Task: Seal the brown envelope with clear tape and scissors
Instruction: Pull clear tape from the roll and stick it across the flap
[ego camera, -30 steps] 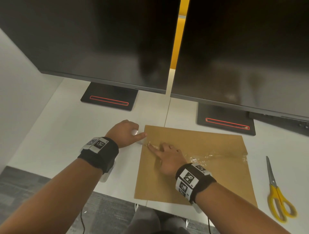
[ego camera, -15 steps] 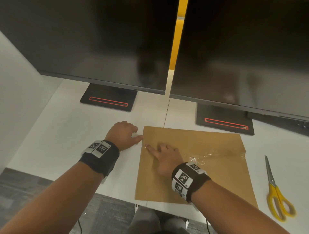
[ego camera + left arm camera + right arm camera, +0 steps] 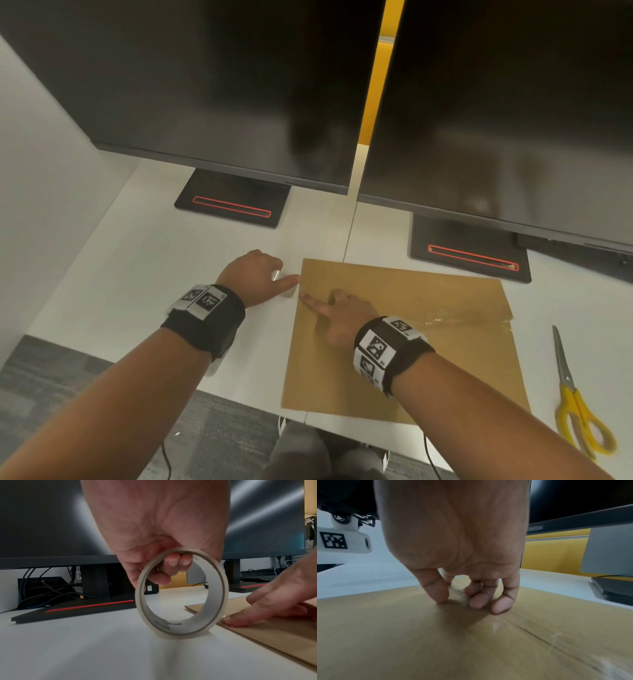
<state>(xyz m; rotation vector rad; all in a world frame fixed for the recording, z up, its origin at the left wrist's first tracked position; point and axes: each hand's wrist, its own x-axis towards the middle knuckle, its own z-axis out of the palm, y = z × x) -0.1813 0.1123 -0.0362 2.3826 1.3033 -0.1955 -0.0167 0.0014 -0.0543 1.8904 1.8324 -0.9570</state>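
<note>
A brown envelope [image 3: 394, 342] lies flat on the white desk [image 3: 144, 274], with a wrinkled strip of clear tape [image 3: 455, 318] across its flap seam. My left hand [image 3: 257, 277] grips a roll of clear tape [image 3: 181, 592] that stands on edge on the desk just left of the envelope's left edge. Two fingers curl through its core. My right hand [image 3: 339, 315] presses its index fingertip [image 3: 306, 298] onto the envelope near the left edge, the other fingers bent and touching the paper [image 3: 488, 635]. Yellow-handled scissors [image 3: 579, 411] lie on the desk right of the envelope.
Two dark monitors [image 3: 222, 85] hang over the back of the desk, their black bases [image 3: 233, 207] behind the envelope. A white wall [image 3: 41, 205] bounds the desk on the left. Cables [image 3: 51, 588] lie behind the left base. The desk's front edge is near my body.
My right index finger has slid left along the seam toward the envelope's left edge. The left hand with the roll has stayed beside that edge.
</note>
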